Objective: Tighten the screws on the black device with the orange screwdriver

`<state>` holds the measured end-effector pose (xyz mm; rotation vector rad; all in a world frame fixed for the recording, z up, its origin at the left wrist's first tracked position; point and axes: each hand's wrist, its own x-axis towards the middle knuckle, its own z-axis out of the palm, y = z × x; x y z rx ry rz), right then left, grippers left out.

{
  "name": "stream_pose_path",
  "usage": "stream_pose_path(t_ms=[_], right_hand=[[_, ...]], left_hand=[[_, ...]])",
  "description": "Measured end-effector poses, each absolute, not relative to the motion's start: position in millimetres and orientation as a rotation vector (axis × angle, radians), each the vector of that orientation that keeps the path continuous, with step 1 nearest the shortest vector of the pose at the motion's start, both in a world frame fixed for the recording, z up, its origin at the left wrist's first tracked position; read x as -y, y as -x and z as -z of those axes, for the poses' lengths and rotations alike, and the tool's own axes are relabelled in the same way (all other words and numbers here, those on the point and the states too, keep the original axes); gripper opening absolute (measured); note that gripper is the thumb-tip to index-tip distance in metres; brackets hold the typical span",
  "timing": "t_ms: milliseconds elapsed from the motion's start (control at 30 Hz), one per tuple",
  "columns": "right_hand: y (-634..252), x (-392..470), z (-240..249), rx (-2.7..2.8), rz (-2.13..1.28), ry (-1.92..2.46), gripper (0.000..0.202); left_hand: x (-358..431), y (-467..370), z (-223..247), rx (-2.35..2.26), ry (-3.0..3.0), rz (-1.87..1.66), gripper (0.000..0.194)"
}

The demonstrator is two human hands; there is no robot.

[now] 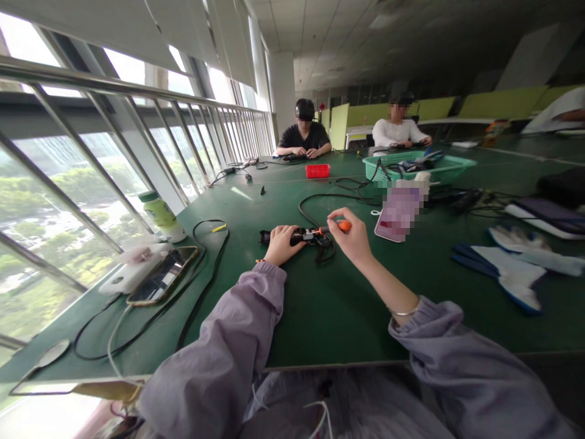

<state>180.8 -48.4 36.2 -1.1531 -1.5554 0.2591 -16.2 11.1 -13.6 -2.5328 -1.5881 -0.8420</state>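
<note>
My left hand [284, 244] is closed over a black cylindrical device [265, 236], pressing it against the green table. A silvery part and thin wires show at the device's right end. With bent fingers, my right hand [351, 236] grips an orange-handled screwdriver [344, 226]. The screwdriver's shaft points left, with its tip at the right end of the device, close to my left fingers. Whether the tip sits in a screw is too small to tell. A black cord [307, 204] curves over the table just behind the device.
Right of my hands lies a phone [393, 213]; farther right are work gloves [507, 268]. Behind stand a red tray [317, 171] and a green basket [372, 171]. At left are a bottle [162, 216], another phone [163, 277] and looping cables. Two people sit across the table.
</note>
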Motion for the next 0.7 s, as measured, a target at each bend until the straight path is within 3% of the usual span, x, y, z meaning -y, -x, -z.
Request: stream_pose_path(t_ms=[133, 400, 567, 700], right_hand=[[-180.8, 45.9, -34.2, 1.528, -0.284, 1.036, 0.032], [-177.2, 48.8, -34.4, 1.550, -0.308, 1.138, 0.016], [-175.4, 48.5, -32.7, 1.518, -0.281, 1.016, 0.041], [-175.0, 51.5, -33.5, 1.550, -0.301, 1.152, 0.028]], left_hand=[[-9.8, 15.7, 12.3, 1.594, 2.541, 0.836, 0.041], [-11.7, 16.7, 13.8, 1.590, 2.533, 0.843, 0.042], [-12.6, 17.0, 14.1, 1.586, 2.546, 0.843, 0.042], [-12.1, 16.4, 13.4, 1.584, 2.540, 0.840, 0.042]])
